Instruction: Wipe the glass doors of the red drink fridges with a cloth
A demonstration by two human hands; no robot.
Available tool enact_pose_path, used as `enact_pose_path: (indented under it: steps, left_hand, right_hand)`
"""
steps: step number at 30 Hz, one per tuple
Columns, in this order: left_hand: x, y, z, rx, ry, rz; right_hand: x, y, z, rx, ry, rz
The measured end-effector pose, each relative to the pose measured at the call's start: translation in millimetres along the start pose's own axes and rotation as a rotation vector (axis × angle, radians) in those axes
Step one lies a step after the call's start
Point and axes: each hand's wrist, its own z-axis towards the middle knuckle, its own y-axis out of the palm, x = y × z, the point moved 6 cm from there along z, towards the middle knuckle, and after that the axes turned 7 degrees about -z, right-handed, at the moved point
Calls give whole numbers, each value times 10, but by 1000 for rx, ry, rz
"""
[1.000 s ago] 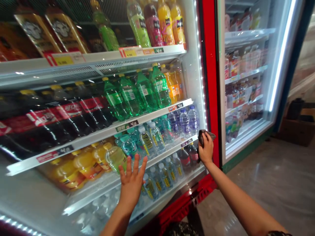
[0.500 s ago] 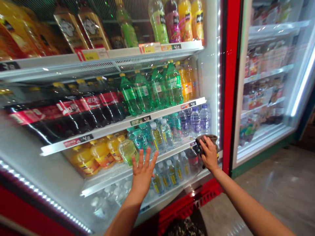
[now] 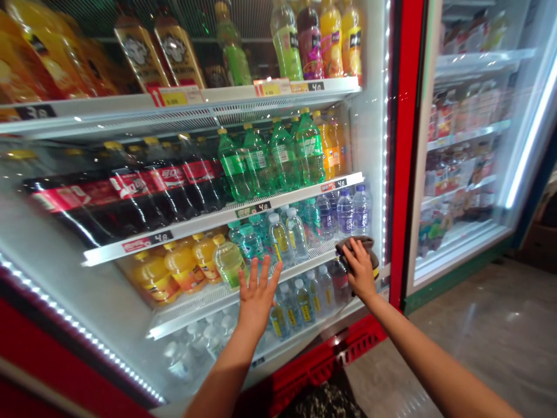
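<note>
My right hand (image 3: 360,270) presses on a dark grey-brown cloth (image 3: 365,247) at the right end of a white shelf (image 3: 319,258), just below the purple-capped water bottles (image 3: 346,210). The cloth bunches up around my fingers. My left hand (image 3: 256,299) has its fingers spread and holds nothing. It is in front of the same shelf's front edge, near a pale green drink bottle (image 3: 228,261) and some clear water bottles (image 3: 296,235). Whether its palm touches the shelf edge I cannot tell.
A red-framed drinks fridge (image 3: 407,145) surrounds the shelves. Cola bottles (image 3: 130,180) and green soda bottles (image 3: 282,151) stand above, orange drinks (image 3: 156,278) lower left. A second fridge (image 3: 470,128) stands to the right over a grey floor (image 3: 483,331).
My right hand and the cloth have shifted a little to the left along the shelf. My left hand stays spread and nearly in place. The view has turned slightly.
</note>
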Motion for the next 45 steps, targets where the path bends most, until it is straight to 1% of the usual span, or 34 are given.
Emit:
enact_pose_path:
  steps: [1,2,3,5,6,8,10,12,14,15,16,18,19,21,22,23,24,25,26,28,29,31,33,35,37,38,39,40,42,44,45]
  left_hand:
    - [-1,2,1,-1,0,0]
    - [0,2,4,-1,1,0]
    - [5,-3,11,-1,3,2]
    - [23,-29,29,0,4,4]
    - [32,-52,37,1,2,3]
    - [49,-116,34,2,2,-5]
    - [58,-197,-16,18,23,-10]
    - [51,-281,-128,53,66,4]
    - [12,-345,-287,94,94,24]
    - [-20,-364,-371,107,93,30]
    - [-58,-375,-451,116,81,33]
    - [-131,-382,-584,124,48,36]
    - [-159,-381,-633,127,37,40]
    - [-200,-379,-697,129,29,57]
    - [-214,-378,-717,127,33,68]
    - [-228,-376,-732,127,39,80]
    - [-239,-375,-745,132,48,94]
    - [-249,-374,-757,140,59,111]
    - [-256,-369,-770,150,72,129]
    - [-267,-347,-793,167,87,159]
    - [-272,-330,-802,169,85,165]
    - [-280,-297,-816,167,67,159]
    - [-279,-276,-824,160,57,142]
    - [-274,-267,-830,150,67,127]
    - [-279,-266,-835,144,76,123]
    - [-287,-267,-837,144,77,125]
    - [-297,-266,-840,145,75,129]
    - [-306,-265,-841,146,74,131]
    - [-322,-260,-843,150,76,129]
    - [-330,-257,-842,153,79,122]
    - [-332,-257,-841,154,82,118]
  right_hand:
    - [17,-38,102,78,60,3]
    - [-20,-60,205,140,100,2]
    - [-109,-62,293,173,113,-4]
    - [-387,-18,369,147,70,-34]
    - [-538,7,340,113,16,-49]
    - [-767,30,173,42,-126,-69]
    - [-825,0,-20,12,-233,-72]
    - [-735,-61,-93,43,-223,-71]
    - [-659,-96,-20,98,-146,-71]
    - [-671,-93,46,122,-105,-70]
    - [-727,-74,114,135,-75,-67]
    - [-943,-2,196,128,-61,-65]
    - [-1075,35,194,115,-83,-67]
    - [-1309,89,103,72,-203,-69]
    - [-1380,98,33,47,-281,-67]
    - [-1403,91,-31,27,-344,-61]
    - [-1381,70,-69,16,-374,-54]
    - [-1323,40,-67,16,-361,-48]
    - [-1254,5,-24,29,-314,-44]
    - [-1182,-56,143,84,-180,-39]
    - [-1214,-65,235,108,-131,-35]
    - [-1412,-36,361,134,-104,-31]
    - [-1677,37,342,119,-176,-41]
    - [-1858,109,183,75,-322,-54]
    - [-1870,146,-3,17,-461,-65]
    - [-1814,145,-54,1,-486,-69]
    - [-1735,130,-57,1,-471,-74]
    - [-1653,106,-15,20,-421,-77]
    - [-1556,56,151,94,-274,-73]
    - [-1604,52,297,163,-158,-65]
    - [-1671,72,324,179,-138,-65]
